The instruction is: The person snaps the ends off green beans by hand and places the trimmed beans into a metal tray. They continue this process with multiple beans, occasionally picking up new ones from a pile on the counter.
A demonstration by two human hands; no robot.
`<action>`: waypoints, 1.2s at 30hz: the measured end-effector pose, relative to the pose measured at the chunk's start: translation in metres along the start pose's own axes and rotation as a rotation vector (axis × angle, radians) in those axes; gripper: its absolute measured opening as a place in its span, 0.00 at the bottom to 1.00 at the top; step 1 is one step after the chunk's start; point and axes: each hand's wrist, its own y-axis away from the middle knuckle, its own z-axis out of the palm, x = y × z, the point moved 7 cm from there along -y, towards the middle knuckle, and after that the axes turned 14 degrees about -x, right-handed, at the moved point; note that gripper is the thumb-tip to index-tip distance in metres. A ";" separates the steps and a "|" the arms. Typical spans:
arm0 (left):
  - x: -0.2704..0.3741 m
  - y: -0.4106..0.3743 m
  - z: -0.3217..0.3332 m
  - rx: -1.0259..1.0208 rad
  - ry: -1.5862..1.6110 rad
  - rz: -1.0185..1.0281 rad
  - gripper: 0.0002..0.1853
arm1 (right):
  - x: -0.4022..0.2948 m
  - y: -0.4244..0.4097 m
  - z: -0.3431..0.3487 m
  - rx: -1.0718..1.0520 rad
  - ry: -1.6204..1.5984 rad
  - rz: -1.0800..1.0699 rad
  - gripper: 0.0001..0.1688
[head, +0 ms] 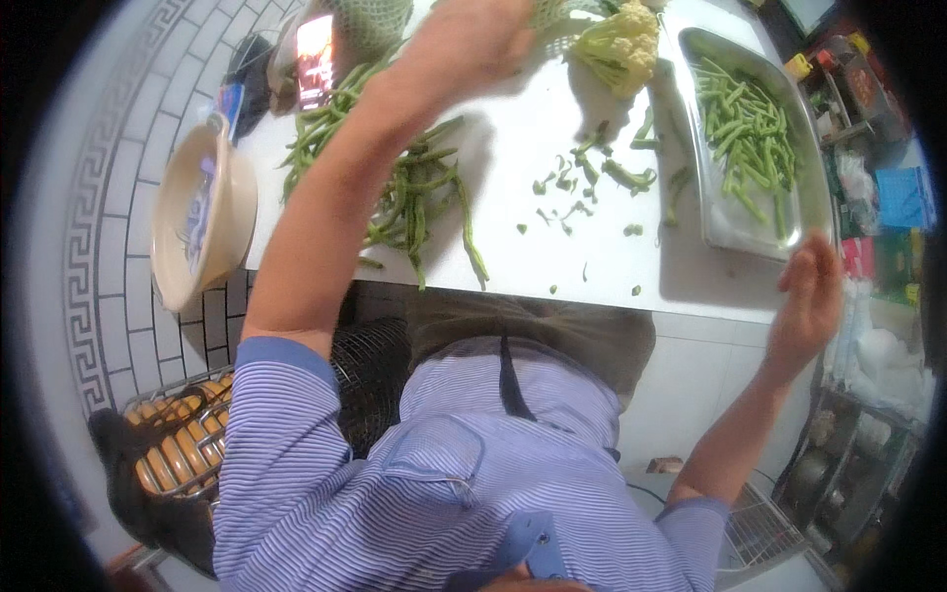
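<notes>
My left hand (481, 37) reaches to the far side of the white tabletop, partly cut off by the top edge of the view. It is beside a pale mesh net (551, 22) and a cauliflower (618, 48); its fingers are too hidden to show a hold. Beneath my left forearm lies a heap of long green beans (414, 192). My right hand (810, 296) is at the near right corner of a steel tray (688, 170), fingers bent; whether it grips the rim is unclear. Cut green beans (747, 140) lie inside the tray.
Bean trimmings (570, 181) are scattered mid-table. A phone with a lit screen (315, 59) leans at the back left, near another netted bundle (370, 26). A cream plastic basin (244, 200) stands at the left edge. Crowded shelves (851, 126) line the right side.
</notes>
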 end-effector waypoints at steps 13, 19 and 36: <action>-0.063 0.002 0.066 -0.303 -0.140 -0.072 0.13 | -0.036 0.040 0.090 -0.305 -0.065 -0.027 0.08; -0.032 0.016 0.066 -0.201 -0.173 0.121 0.10 | -0.040 0.040 0.094 -0.295 -0.118 0.001 0.08; 0.079 0.099 0.037 -0.241 2.003 0.253 0.13 | -0.077 0.006 0.146 -0.499 -0.496 -0.038 0.22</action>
